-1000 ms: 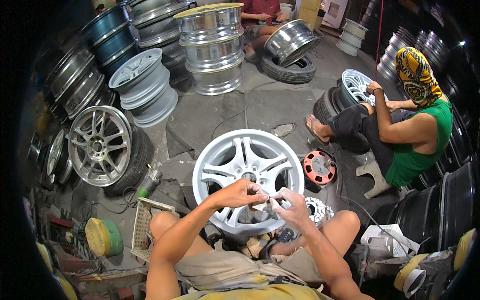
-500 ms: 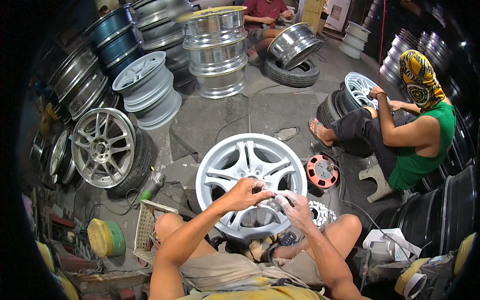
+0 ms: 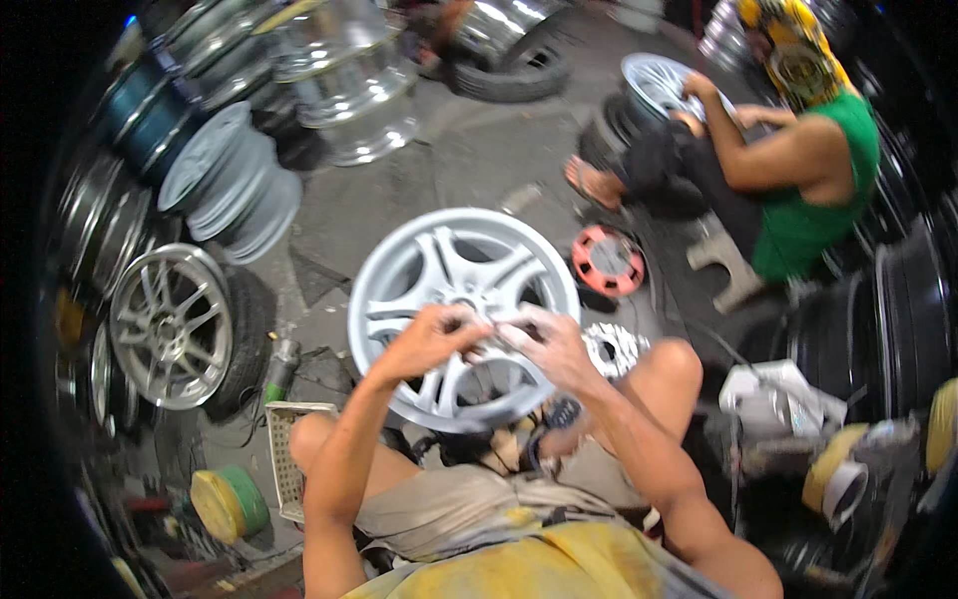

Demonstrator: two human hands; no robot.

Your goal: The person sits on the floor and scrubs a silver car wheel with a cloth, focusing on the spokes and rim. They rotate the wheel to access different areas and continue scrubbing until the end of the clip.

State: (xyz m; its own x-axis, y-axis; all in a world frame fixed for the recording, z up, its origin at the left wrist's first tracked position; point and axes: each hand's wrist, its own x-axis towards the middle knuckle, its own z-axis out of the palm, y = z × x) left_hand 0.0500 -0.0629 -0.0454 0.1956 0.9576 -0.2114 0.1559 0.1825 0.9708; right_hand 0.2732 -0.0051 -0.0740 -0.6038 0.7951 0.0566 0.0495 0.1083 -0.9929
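A pale grey alloy wheel rim (image 3: 436, 262) lies face up in front of my knees, its paired spokes spreading from the hub. Above its near half, my left hand (image 3: 439, 339) and my right hand (image 3: 547, 344) meet at the fingertips. Both are closed in a pinch, and the fingers look dusted with white. Whatever sits between them is too small and blurred to name. Just right of the rim, near my right knee, lies a white and dark patterned round piece (image 3: 614, 349).
Beyond the rim's right side stands an orange-red cable reel (image 3: 609, 262). A co-worker in a green top (image 3: 818, 190) sits at the right over another rim (image 3: 659, 85). At left are a silver wheel (image 3: 172, 324), a green power tool (image 3: 282, 371) and a beige basket (image 3: 287, 459).
My view has shifted and blurred, moving the surroundings up and left. Both hands remain together over the rim, with their fingertips now drawn closer.
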